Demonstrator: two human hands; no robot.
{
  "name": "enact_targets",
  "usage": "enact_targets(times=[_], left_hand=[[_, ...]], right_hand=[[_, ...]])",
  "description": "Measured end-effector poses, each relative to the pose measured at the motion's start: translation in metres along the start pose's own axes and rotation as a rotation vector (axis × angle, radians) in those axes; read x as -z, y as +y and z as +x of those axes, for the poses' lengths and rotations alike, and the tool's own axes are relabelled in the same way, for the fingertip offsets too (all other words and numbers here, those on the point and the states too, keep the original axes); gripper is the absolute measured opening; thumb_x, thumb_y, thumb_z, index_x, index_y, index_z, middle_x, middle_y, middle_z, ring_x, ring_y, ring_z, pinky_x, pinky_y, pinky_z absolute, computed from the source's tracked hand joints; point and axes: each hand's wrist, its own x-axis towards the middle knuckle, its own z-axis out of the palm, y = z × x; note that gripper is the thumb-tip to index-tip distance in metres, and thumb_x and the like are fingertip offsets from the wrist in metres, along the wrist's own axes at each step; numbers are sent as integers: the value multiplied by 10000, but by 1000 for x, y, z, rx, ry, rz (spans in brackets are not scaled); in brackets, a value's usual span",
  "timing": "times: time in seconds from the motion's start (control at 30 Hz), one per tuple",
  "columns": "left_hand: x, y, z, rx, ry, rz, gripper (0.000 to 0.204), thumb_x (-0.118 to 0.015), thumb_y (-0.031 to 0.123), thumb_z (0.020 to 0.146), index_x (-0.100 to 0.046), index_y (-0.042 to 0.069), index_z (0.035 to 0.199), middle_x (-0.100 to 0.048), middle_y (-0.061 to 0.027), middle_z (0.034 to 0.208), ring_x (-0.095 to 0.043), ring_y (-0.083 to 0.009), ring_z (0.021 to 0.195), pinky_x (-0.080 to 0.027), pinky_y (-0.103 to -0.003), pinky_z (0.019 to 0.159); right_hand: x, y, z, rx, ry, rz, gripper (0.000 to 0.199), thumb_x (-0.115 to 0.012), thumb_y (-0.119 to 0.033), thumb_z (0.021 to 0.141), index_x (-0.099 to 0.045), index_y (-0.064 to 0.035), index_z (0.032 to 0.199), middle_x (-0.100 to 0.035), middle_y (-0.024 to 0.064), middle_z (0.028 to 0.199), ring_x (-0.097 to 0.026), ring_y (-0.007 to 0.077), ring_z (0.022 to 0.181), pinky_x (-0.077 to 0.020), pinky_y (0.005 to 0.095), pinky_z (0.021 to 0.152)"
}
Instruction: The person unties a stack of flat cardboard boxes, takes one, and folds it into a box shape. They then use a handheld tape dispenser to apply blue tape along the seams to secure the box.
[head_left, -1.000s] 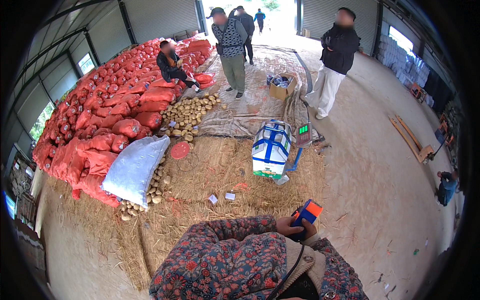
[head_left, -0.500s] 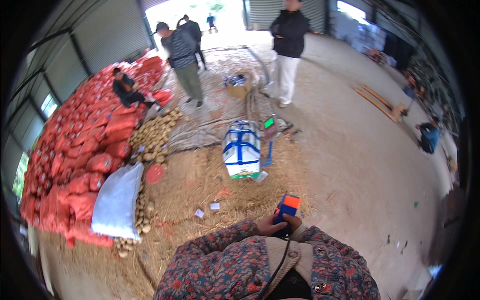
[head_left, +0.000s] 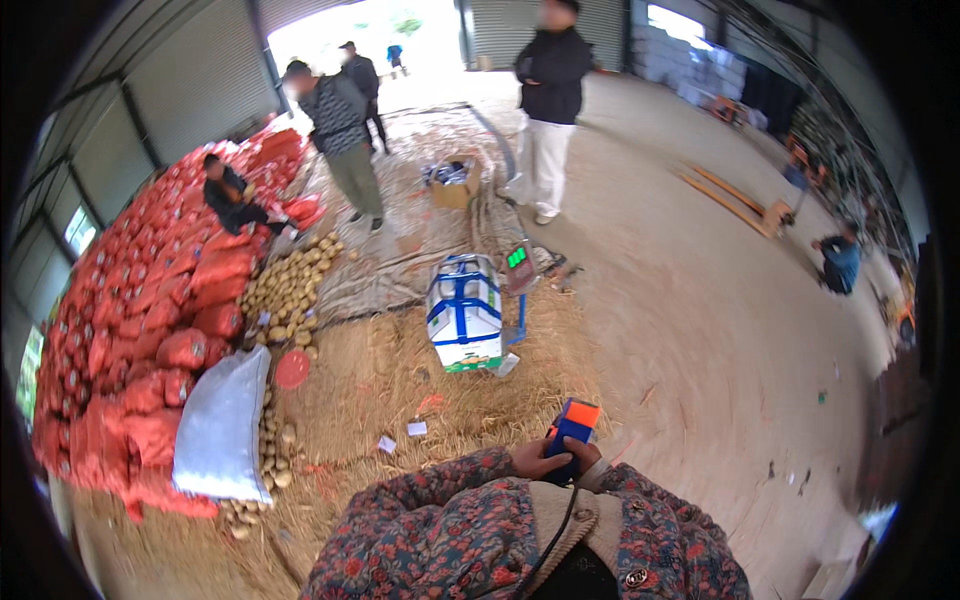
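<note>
In front of my chest, both hands close around a flat blue and orange object (head_left: 575, 424), perhaps a phone in a case or a small handheld device; its kind is not clear. My left hand (head_left: 536, 459) grips its left side. My right hand (head_left: 583, 457) holds it from the right, with the thumb across the blue face. A dark cord (head_left: 556, 535) runs down my front from near the hands. Ahead stands a white carton (head_left: 468, 322) bound with blue straps, apart from my hands. A scale display (head_left: 519, 264) with green lit digits rises beside it.
Stacked red mesh sacks (head_left: 150, 330), a white sack (head_left: 222, 425) and loose potatoes (head_left: 290, 290) lie left. People stand ahead; one sits on the sacks and another crouches at right. An open cardboard box (head_left: 455, 188) and an orange pallet jack (head_left: 735, 202) stand farther off.
The view has turned slightly right, so the carton, sacks and people sit farther left. Both hands keep hold of the blue and orange object.
</note>
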Motion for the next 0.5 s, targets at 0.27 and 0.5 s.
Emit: enact_targets(times=[0.27,0.5], left_hand=[[10,-30,10,-16,-57,-132,516,-581,359,895,-446,16,1256,-595,-67,1064,-559,-137,954,-466,-298,838],[25,-26,-5,26,-7,-94,482,-578,346,901,-467,16,1234,-595,-63,1069,-553,-135,976,-464,-302,851]], right_hand=[[-4,2,14,25,-96,11,429,-629,-314,819,-563,0,1104,-641,124,981,-632,249,881,-515,371,815],[-17,3,24,-50,-51,-27,456,-646,-314,816,-558,10,1125,-636,114,1009,-619,224,909,-496,344,841]])
